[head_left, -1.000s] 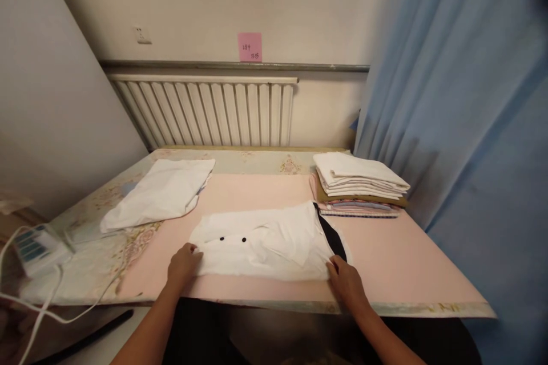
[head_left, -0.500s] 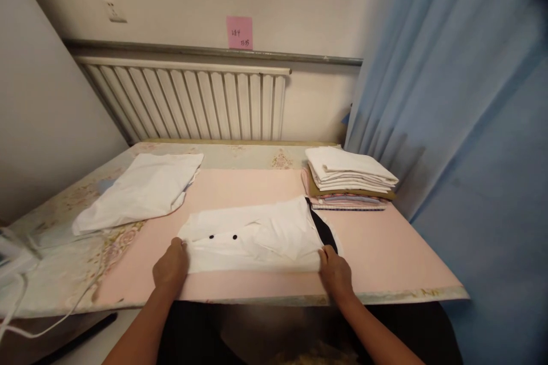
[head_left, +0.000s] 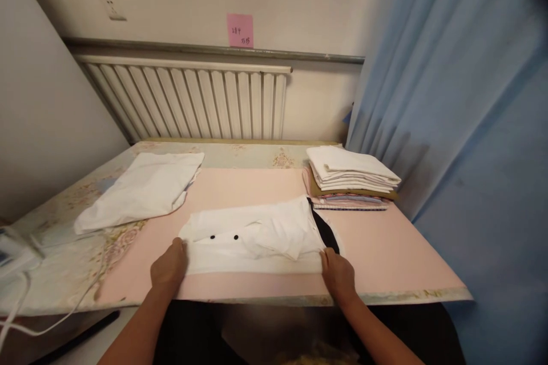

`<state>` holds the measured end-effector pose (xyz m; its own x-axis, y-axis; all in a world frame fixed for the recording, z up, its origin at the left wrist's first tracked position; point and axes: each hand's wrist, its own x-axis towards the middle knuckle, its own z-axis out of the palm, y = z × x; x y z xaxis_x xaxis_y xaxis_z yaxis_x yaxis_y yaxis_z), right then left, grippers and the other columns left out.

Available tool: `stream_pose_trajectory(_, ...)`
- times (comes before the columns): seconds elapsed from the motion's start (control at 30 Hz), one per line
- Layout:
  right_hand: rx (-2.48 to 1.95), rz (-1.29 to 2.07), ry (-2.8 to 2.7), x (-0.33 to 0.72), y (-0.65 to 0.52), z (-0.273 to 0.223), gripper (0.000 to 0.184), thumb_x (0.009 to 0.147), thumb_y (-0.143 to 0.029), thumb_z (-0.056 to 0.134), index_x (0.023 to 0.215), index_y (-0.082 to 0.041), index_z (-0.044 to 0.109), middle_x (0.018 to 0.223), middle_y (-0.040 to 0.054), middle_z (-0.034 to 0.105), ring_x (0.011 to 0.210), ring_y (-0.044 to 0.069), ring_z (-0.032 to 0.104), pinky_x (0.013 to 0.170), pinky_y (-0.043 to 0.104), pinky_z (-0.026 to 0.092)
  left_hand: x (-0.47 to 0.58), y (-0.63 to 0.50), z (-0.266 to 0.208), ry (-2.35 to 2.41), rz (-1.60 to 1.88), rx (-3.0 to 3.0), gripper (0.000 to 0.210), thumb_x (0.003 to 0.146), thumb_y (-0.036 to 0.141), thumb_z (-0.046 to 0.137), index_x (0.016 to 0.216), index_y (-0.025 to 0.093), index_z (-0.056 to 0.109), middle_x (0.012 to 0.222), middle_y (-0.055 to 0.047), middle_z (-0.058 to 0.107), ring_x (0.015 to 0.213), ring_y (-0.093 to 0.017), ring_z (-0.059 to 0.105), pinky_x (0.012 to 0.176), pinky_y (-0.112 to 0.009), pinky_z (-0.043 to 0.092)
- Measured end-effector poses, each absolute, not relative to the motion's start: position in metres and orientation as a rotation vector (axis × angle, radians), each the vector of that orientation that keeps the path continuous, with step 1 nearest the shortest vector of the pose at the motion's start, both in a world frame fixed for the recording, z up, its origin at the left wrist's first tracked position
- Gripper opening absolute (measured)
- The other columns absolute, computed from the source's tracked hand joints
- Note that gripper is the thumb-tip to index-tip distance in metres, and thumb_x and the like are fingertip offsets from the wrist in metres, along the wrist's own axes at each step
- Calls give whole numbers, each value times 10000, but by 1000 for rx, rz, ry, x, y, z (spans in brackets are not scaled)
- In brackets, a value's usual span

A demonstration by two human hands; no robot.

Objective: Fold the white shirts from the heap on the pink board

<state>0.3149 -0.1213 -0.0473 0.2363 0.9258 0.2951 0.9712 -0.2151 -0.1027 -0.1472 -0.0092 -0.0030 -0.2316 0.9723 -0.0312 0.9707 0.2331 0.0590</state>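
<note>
A white garment with dark buttons, seemingly a shirt (head_left: 252, 239), lies folded into a long strip across the pink cloth (head_left: 252, 182). My left hand (head_left: 170, 265) is closed on its near left corner. At the near right corner my right hand (head_left: 338, 274) grips the same edge, close to a black piece (head_left: 326, 231) that shows at the garment's right end. The fabric between my hands is fairly flat, with some creases right of the buttons. My fingertips are partly hidden behind the knuckles and the cloth.
A stack of folded clothes (head_left: 353, 171) stands at the back right. More white fabric (head_left: 143, 188) lies at the left. A white device (head_left: 17, 256) with a white cord (head_left: 64, 319) sits at the far left. A blue curtain (head_left: 449, 125) hangs along the right side; a radiator (head_left: 192, 100) lies behind the table.
Almost everything stays the same. Both hands keep their hold on the garment's near corners, and the view shifts very slightly.
</note>
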Motion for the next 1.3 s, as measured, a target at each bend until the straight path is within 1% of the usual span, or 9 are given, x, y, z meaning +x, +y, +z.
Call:
stream_pose_trajectory(0.07, -2211, -264, -1779, 315, -123, -48, 359, 1005, -356, 290, 868, -178, 570, 663, 48, 626, 627, 177, 569, 581, 285, 227, -145, -12, -1, 2424, 64, 1932, 440, 942, 411, 191, 1031, 159, 541, 959, -135, 666, 765, -271, 637, 661, -379, 439)
stream_pose_trajectory(0.2, -2169, -262, -1760, 314, -125, -47, 371, 1002, -369, 298, 853, -180, 580, 664, 46, 617, 634, 174, 559, 597, 278, 242, -134, -15, 8, 2464, 188, 2082, 429, 944, 378, 224, 1104, 139, 543, 1093, -166, 590, 984, -296, 575, 803, -406, 424)
stream_pose_trajectory(0.37, -2154, -260, -1745, 312, -126, -44, 378, 999, -379, 307, 856, -181, 596, 667, 51, 615, 646, 178, 551, 610, 283, 246, -98, -9, 13, 1960, 313, 2483, 305, 921, 293, 373, 1099, 175, 592, 1103, -136, 596, 1080, -282, 491, 916, -404, 371)
stream_pose_trajectory(0.5, -2139, -239, -1733, 312, -126, -42, 363, 995, -365, 319, 862, -180, 601, 690, 55, 629, 662, 172, 552, 625, 284, 252, -67, -5, 4, 1686, 264, 2587, 234, 903, 290, 454, 1051, 213, 619, 1077, -71, 622, 1036, -226, 511, 902, -345, 377)
stream_pose_trajectory(0.63, -2087, -255, -1741, 313, -125, -40, 353, 990, -338, 336, 799, -182, 589, 667, 44, 623, 636, 157, 532, 616, 287, 241, -53, -2, -4, 1651, 236, 2622, 175, 890, 248, 460, 901, 189, 624, 924, -67, 638, 919, -222, 533, 846, -345, 377)
stream_pose_trajectory(0.73, -2045, -318, -1735, 314, -125, -41, 349, 986, -330, 350, 766, -185, 578, 640, 34, 607, 618, 154, 519, 610, 290, 234, -52, 2, -8, 1705, 222, 2635, 203, 894, 214, 426, 802, 183, 603, 830, -69, 631, 856, -226, 537, 803, -346, 367)
stream_pose_trajectory(0.93, -2052, -300, -1721, 314, -124, -42, 327, 980, -328, 365, 768, -191, 574, 648, 36, 613, 632, 165, 535, 613, 291, 239, -51, -2, -15, 1894, 266, 2648, 241, 916, 225, 377, 851, 162, 601, 864, -100, 624, 879, -256, 527, 803, -379, 341)
stream_pose_trajectory(1.13, -2006, 16, -1600, 316, -124, -25, 267, 958, -354, 401, 837, -217, 595, 686, 4, 648, 610, 148, 558, 583, 267, 262, -48, -13, -18, 1971, 356, 2676, 315, 947, 254, 312, 869, 167, 605, 878, -96, 604, 891, -253, 509, 839, -391, 329)
stream_pose_trajectory(1.3, -1959, 77, -1543, 322, -113, 1, 243, 927, -296, 422, 753, -215, 572, 706, 2, 626, 635, 141, 535, 615, 255, 300, -49, -14, -19, 1957, 425, 2734, 307, 944, 256, 326, 850, 172, 606, 846, -86, 590, 865, -248, 507, 815, -384, 343)
